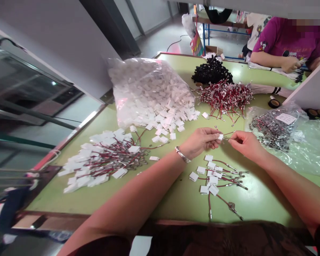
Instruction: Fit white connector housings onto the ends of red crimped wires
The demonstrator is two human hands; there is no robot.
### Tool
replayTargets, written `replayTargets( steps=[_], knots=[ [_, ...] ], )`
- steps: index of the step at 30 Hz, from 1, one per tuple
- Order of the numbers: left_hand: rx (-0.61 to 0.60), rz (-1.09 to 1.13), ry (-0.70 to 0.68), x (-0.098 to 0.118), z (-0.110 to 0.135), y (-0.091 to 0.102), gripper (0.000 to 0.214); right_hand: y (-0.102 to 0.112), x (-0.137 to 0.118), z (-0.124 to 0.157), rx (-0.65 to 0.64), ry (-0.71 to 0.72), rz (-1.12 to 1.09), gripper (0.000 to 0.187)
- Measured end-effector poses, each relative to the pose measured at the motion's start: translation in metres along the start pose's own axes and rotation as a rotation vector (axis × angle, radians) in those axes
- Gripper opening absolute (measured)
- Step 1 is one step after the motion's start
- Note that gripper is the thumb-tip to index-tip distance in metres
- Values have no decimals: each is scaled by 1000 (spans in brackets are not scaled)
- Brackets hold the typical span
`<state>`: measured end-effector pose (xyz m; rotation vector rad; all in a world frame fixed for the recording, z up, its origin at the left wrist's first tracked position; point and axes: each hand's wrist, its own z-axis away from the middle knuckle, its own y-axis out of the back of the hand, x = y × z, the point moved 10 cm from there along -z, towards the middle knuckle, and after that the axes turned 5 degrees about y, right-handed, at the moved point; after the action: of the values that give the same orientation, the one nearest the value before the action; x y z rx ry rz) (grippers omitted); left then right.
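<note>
My left hand (198, 143), with a silver bracelet at its wrist, pinches a small white plastic connector housing (220, 136) between thumb and fingers. Close to its right, my right hand (245, 145) has thumb and forefinger pressed together on a short thin wire (225, 139) that reaches to the housing. How far the wire goes into it is too small to tell. On the table below both hands lie several red wires with white housings (213, 180) on one end and metal terminals on the other.
A larger heap of housed wires (117, 156) lies left. Behind stand a plastic bag of white housings (152, 89), a pile of red wires (224, 97) and black parts (213, 71). Bagged terminals (274, 128) and tape rolls (274, 103) lie right. A co-worker (290, 46) handles white wires across the table.
</note>
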<state>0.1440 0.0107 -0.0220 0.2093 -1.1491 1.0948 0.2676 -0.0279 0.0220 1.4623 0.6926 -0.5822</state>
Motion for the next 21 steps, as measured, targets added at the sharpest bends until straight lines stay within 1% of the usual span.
replayTargets(
  steps=[4, 5, 7, 11, 13, 16, 18, 20, 21],
  knots=[
    [-2, -29, -2, -1, -2, 0, 9, 4, -19, 4, 71, 192, 472, 17],
    [2, -37, -5, -1, -2, 0, 9, 3, -24, 5, 84, 241, 559, 20],
    [13, -51, -16, 0, -2, 1, 11, 2, -31, 8, 103, 309, 658, 25],
    [9, -91, -32, -1, -3, -3, 14, -8, -40, 11, 78, 397, 723, 29],
    [-5, -106, -31, -5, -3, -6, 14, -14, -43, 11, 46, 409, 734, 28],
    [-24, -111, -37, -10, -3, -11, 13, -21, -39, 11, -10, 347, 726, 26],
    [-47, -142, -52, -10, -3, -13, 14, -25, -35, 11, -55, 312, 693, 26],
    [-83, -260, -68, -5, -3, -16, 15, -26, -31, 11, -82, 285, 619, 24],
    [-80, -368, -96, 1, -4, -14, 16, -24, -28, 10, -83, 259, 568, 23]
  ],
)
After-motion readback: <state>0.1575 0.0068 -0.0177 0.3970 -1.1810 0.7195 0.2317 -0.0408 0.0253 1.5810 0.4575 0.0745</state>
